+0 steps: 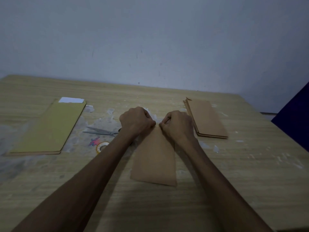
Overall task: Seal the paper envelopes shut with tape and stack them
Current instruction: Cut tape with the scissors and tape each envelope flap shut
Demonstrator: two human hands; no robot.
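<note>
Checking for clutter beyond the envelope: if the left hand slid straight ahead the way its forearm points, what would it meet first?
Likely nothing: past the left hand, which is on the brown envelope's top edge, only bare table shows up to the wall, though depth is uncertain.

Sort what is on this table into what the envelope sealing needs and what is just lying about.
Needed for the job:
brown envelope, under the left hand and right hand
tape roll
scissors
brown stack
yellow stack, white sheet poking out

Lying about:
tape scraps
pink smudge
</note>
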